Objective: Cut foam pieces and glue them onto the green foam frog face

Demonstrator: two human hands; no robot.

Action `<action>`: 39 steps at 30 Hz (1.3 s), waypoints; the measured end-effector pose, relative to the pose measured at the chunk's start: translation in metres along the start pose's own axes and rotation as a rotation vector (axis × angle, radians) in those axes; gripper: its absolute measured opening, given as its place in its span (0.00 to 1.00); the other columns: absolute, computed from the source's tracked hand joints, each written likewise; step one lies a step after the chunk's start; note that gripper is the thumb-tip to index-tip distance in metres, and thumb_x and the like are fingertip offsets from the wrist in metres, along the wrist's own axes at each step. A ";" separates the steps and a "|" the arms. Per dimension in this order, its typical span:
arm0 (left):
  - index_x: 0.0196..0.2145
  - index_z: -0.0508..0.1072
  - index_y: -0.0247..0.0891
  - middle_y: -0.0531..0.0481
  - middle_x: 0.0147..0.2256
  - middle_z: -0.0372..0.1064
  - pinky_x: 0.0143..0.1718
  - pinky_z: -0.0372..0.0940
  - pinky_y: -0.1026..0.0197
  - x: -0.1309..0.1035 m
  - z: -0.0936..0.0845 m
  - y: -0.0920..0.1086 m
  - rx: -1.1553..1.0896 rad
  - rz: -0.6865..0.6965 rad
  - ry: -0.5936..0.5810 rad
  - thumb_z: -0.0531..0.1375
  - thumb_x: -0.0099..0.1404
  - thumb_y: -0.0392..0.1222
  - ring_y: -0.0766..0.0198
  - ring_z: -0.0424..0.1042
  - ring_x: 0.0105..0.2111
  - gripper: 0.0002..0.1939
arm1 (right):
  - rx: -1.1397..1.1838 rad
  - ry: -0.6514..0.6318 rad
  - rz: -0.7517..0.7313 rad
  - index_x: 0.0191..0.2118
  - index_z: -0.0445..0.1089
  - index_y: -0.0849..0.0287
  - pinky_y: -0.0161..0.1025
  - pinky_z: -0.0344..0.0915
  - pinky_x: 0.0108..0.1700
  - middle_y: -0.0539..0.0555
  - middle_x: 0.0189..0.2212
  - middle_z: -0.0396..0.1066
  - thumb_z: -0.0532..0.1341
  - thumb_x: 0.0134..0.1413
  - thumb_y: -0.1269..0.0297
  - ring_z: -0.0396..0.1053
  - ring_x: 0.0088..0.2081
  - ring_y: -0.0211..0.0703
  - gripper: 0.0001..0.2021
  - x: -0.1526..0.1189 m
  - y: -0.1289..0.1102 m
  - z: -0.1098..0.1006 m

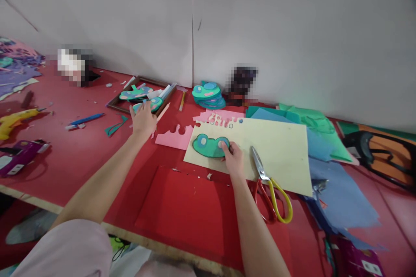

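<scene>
- Green cutout [209,149] over cream sheet [286,151]: eyes on, no pink mouth visible; right hand [235,160] pinches one end, nearly closed.
- Left hand [143,120] curled over second cutout [157,103] at tray [156,81]; hold unclear.
- Stack [208,96] beyond: top piece has eyes, pink detail.

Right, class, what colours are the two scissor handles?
Red handle, yellow handle; best seen in the head view.

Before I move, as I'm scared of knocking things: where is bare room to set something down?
Free: tabletop between purple tool, blue pen and left forearm; red sheet between that and your right forearm, bar scraps at its far edge. Crowded: wooden tray by your left hand; layered paper right of the cream sheet.
</scene>
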State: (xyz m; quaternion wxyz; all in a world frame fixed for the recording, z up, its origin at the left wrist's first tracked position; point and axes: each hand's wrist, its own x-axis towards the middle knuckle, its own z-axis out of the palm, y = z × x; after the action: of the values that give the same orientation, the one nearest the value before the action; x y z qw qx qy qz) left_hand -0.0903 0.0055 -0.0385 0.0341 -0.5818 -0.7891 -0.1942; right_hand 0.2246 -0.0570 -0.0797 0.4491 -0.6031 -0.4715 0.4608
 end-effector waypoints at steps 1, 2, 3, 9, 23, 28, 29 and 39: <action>0.59 0.62 0.38 0.40 0.51 0.70 0.61 0.50 0.38 0.003 -0.003 -0.006 -0.007 -0.054 -0.057 0.50 0.61 0.34 0.48 0.66 0.54 0.27 | 0.000 0.000 0.001 0.29 0.66 0.59 0.34 0.63 0.19 0.45 0.19 0.55 0.59 0.50 0.45 0.54 0.21 0.35 0.19 0.000 0.000 0.000; 0.58 0.63 0.38 0.39 0.49 0.72 0.58 0.56 0.39 0.004 -0.006 -0.010 -0.024 -0.083 -0.092 0.49 0.63 0.35 0.47 0.68 0.52 0.26 | -0.001 0.001 0.001 0.29 0.66 0.59 0.34 0.63 0.19 0.45 0.19 0.55 0.59 0.49 0.45 0.54 0.21 0.35 0.19 0.000 0.001 -0.001; 0.58 0.64 0.39 0.39 0.48 0.73 0.55 0.59 0.40 0.005 -0.009 -0.011 -0.042 -0.105 -0.102 0.48 0.64 0.36 0.46 0.69 0.51 0.25 | -0.001 0.001 0.001 0.29 0.66 0.59 0.34 0.64 0.19 0.45 0.20 0.55 0.59 0.49 0.45 0.55 0.22 0.35 0.19 0.000 0.001 -0.001; 0.58 0.64 0.46 0.48 0.58 0.65 0.61 0.55 0.49 -0.014 -0.018 0.019 -0.258 0.154 0.074 0.44 0.68 0.37 0.55 0.63 0.58 0.24 | -0.004 0.005 0.010 0.28 0.65 0.59 0.35 0.63 0.19 0.44 0.19 0.53 0.60 0.48 0.44 0.54 0.21 0.35 0.19 0.000 0.000 -0.002; 0.58 0.65 0.44 0.53 0.61 0.60 0.66 0.46 0.54 0.011 0.000 0.112 -0.424 0.456 0.029 0.43 0.68 0.31 0.64 0.56 0.62 0.25 | -0.023 0.016 0.002 0.29 0.65 0.59 0.34 0.61 0.18 0.45 0.19 0.55 0.59 0.48 0.43 0.55 0.21 0.35 0.21 0.002 0.002 -0.001; 0.60 0.61 0.41 0.49 0.64 0.54 0.67 0.39 0.51 0.060 0.002 0.155 -0.450 0.501 -0.042 0.45 0.67 0.32 0.60 0.50 0.65 0.25 | -0.009 0.026 0.016 0.28 0.64 0.59 0.34 0.62 0.18 0.43 0.18 0.51 0.59 0.47 0.42 0.53 0.19 0.34 0.21 0.001 -0.002 -0.001; 0.60 0.61 0.40 0.46 0.64 0.54 0.66 0.38 0.49 0.064 0.009 0.157 -0.415 0.509 -0.099 0.47 0.67 0.33 0.58 0.50 0.65 0.25 | -0.007 0.027 0.013 0.28 0.65 0.59 0.34 0.62 0.18 0.43 0.18 0.51 0.59 0.47 0.43 0.53 0.19 0.34 0.21 0.000 -0.002 -0.001; 0.64 0.54 0.37 0.40 0.66 0.45 0.65 0.37 0.42 0.008 0.016 0.067 -0.089 0.269 -0.002 0.50 0.61 0.33 0.49 0.42 0.67 0.32 | -0.010 0.012 0.017 0.27 0.65 0.59 0.34 0.62 0.17 0.44 0.18 0.51 0.59 0.47 0.44 0.53 0.20 0.34 0.19 0.001 -0.004 0.001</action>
State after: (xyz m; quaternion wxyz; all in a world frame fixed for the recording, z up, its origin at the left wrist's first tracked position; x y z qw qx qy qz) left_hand -0.0282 0.0352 -0.0333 0.0332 -0.6835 -0.6947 -0.2218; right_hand 0.2236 -0.0551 -0.0764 0.4450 -0.6120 -0.4661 0.4585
